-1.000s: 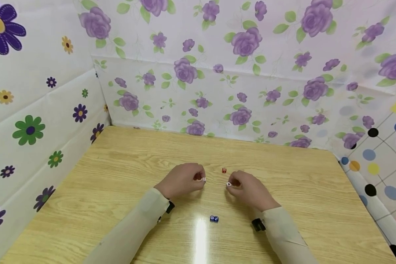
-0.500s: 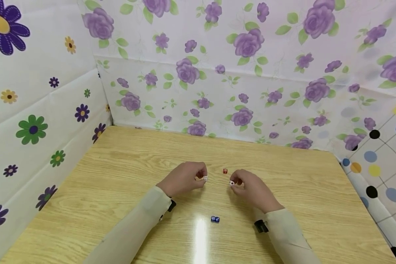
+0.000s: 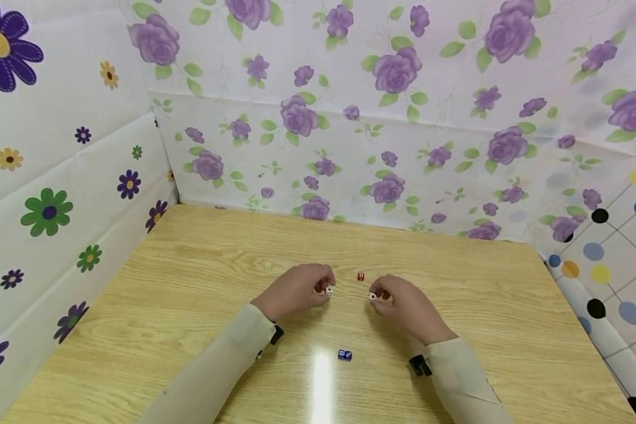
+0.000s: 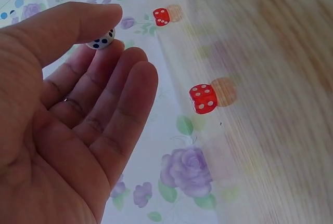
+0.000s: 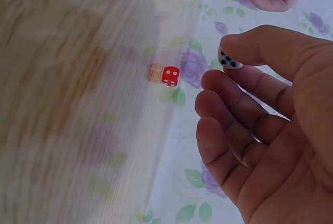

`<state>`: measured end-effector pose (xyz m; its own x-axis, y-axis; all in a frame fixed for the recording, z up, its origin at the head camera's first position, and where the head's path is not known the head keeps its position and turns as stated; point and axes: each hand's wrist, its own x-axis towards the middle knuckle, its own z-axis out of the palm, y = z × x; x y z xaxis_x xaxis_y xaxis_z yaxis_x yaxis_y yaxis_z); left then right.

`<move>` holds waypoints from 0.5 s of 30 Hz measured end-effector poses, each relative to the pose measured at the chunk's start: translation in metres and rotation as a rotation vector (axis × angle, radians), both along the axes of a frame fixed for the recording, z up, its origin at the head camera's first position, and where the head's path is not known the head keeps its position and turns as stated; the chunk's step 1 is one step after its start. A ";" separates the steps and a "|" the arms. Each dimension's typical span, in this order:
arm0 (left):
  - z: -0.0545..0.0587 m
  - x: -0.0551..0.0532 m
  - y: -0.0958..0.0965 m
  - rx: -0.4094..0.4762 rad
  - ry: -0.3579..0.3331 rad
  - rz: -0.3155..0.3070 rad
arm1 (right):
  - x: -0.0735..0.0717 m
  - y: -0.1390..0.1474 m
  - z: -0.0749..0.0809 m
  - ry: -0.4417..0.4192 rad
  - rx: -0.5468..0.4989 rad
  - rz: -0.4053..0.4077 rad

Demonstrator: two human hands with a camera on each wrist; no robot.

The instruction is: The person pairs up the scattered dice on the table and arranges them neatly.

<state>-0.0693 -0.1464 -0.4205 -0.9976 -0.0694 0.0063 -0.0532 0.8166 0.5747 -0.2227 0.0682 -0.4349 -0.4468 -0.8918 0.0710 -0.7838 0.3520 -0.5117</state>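
Observation:
In the head view, my left hand point(image 3: 297, 291) pinches a white die point(image 3: 328, 291) between thumb and fingertips. Its dark pips show in the left wrist view, where the other fingers extend loosely beneath. Facing it, my right hand point(image 3: 410, 309) pinches a second white die point(image 3: 372, 296). That die's dark blue pips point(image 5: 229, 60) are turned to the right wrist camera. Both hands are above the wooden table point(image 3: 217, 253), a short gap apart. A red die point(image 3: 360, 276) lies just beyond that gap. The wrist views show two red dice, one near point(image 4: 203, 99) and one farther off point(image 4: 161, 17).
Two blue dice point(image 3: 344, 355) lie side by side on the table, nearer the body than the hands. A flowered cloth point(image 3: 318, 147) rises behind the table, with patterned cloths at the left and right. Dark wrist straps point(image 3: 420, 365) sit at the cuffs.
The white die in my left fingers shows different faces as it turns. My right hand has shifted slightly to the right. The dice on the table stay put.

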 end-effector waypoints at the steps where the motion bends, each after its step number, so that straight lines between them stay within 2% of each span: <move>1: 0.000 0.000 0.000 -0.007 0.001 0.001 | 0.000 0.000 0.000 0.005 0.002 0.002; 15: 0.001 0.001 0.005 -0.152 0.014 -0.058 | 0.004 -0.001 -0.001 0.026 0.038 0.025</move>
